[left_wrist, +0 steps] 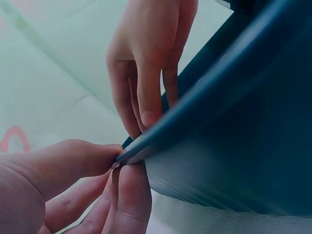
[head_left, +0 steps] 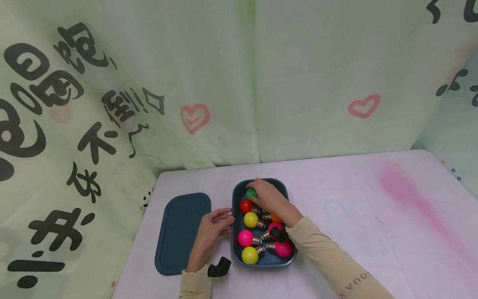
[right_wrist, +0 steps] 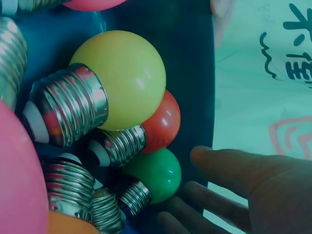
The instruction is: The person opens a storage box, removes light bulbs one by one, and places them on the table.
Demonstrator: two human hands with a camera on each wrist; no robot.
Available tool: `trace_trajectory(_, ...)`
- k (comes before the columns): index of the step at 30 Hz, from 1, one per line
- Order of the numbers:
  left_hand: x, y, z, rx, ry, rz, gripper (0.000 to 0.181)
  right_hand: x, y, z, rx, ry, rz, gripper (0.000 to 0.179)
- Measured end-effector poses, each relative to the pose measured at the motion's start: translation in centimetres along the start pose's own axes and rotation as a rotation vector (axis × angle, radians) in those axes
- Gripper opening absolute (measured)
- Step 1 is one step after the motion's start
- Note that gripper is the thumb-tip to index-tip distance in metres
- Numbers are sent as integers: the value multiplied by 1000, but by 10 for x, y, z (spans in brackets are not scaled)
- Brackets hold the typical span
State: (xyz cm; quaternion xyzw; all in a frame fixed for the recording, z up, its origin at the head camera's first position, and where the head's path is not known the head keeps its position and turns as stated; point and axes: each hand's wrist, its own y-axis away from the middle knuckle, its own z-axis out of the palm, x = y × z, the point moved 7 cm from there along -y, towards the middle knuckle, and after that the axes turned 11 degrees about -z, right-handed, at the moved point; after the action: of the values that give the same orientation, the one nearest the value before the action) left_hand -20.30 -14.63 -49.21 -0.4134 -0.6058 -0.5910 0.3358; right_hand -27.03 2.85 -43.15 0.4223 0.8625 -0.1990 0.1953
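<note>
A dark blue rectangular bin (head_left: 274, 260) holds several coloured light bulbs with metal screw bases. My left hand (head_left: 212, 230) is at the bin's left side; in the left wrist view its thumb and finger pinch the rim (left_wrist: 130, 152). My right hand (head_left: 270, 197) reaches over the bin's far end, right beside a green bulb (right_wrist: 158, 175). Its thumb and fingers are spread, with a gap showing between them and the green bulb in the right wrist view. Next to the green bulb lie a red bulb (right_wrist: 165, 122) and a yellow bulb (right_wrist: 122, 78).
Nearer in the bin lie an orange bulb (head_left: 275, 218), a pink bulb (head_left: 245, 238) and another yellow bulb (head_left: 249, 255). A flat dark blue lid (head_left: 183, 232) lies on the table left of the bin. Printed curtains (head_left: 306, 83) hang behind the table.
</note>
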Motion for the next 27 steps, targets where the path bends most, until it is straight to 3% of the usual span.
trace_trajectory(27,-2,-2,1,2,10,0,45,7,-3,13,-30,29,31,31)
